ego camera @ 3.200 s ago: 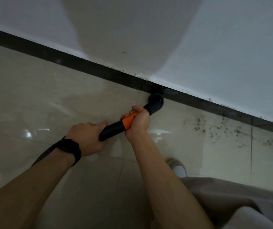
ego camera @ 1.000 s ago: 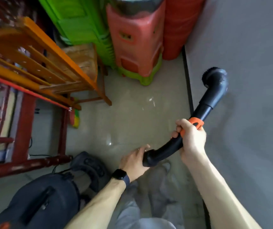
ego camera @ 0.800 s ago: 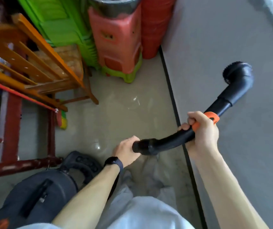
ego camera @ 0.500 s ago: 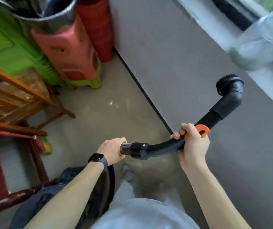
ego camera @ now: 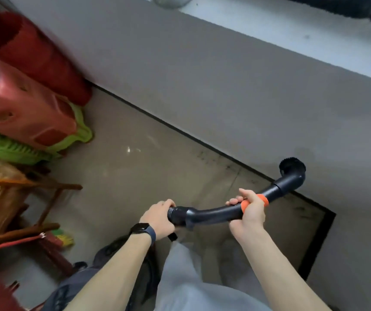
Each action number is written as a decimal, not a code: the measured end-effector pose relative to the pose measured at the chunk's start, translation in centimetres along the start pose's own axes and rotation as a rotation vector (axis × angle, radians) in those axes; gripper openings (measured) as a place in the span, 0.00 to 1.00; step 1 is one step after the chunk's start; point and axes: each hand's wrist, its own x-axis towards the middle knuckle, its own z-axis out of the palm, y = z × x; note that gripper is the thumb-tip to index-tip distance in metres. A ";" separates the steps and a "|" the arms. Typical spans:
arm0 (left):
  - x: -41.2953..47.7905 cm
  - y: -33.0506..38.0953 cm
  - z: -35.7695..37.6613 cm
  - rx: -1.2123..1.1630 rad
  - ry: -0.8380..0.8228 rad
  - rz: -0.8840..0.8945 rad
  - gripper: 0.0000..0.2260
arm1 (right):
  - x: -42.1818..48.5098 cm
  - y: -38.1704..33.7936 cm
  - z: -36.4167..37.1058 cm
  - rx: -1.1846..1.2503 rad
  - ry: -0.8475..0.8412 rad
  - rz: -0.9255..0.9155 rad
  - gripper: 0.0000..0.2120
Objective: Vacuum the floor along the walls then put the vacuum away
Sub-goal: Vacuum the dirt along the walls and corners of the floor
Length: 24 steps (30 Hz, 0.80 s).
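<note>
Beige tiled floor [ego camera: 135, 171] meets grey wall [ego camera: 225, 86]; stacked stools [ego camera: 22, 113] against it.

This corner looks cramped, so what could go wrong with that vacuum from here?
1. The brush nozzle of the wand is lifted beside the wall and could scuff it.
2. Dirt specks on the floor by the wall may get missed.
3. The vacuum body sits by the person's legs, a trip hazard.

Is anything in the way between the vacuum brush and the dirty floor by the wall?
Nothing visible. The right hand holds the brush nozzle up beside the wall, above the speckled floor.
</note>
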 end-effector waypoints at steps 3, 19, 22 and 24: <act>1.0 2.6 1.2 0.023 -0.032 0.090 0.21 | 2.1 -0.2 -0.8 -0.001 0.033 -0.035 0.11; 13.9 -1.8 11.1 0.031 -0.040 0.148 0.09 | 17.8 10.4 0.2 -0.271 -0.042 -0.082 0.13; 17.3 -4.8 14.3 0.021 0.006 0.090 0.10 | 23.0 12.8 0.6 -0.360 -0.079 -0.094 0.15; 20.0 -6.8 16.7 0.020 0.040 0.056 0.10 | 27.4 14.5 0.7 -0.403 -0.086 -0.085 0.18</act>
